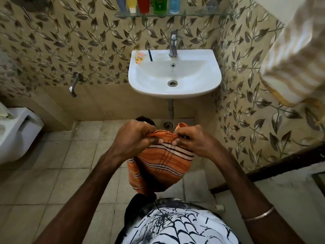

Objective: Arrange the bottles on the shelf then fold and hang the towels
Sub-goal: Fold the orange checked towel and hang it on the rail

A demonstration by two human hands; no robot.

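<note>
At the centre of the frame, low over the tiled floor, hangs an orange towel with white and dark stripes, bunched and partly doubled over. The left hand and the right hand pinch its top edge close together, fingers curled over the cloth. Along the top edge, five bottles stand in a row on the glass shelf: grey, yellow, red, green, blue. Below it, the white sink carries a small orange packet and a dark stick on its left rim. A beige striped towel hangs at upper right.
</note>
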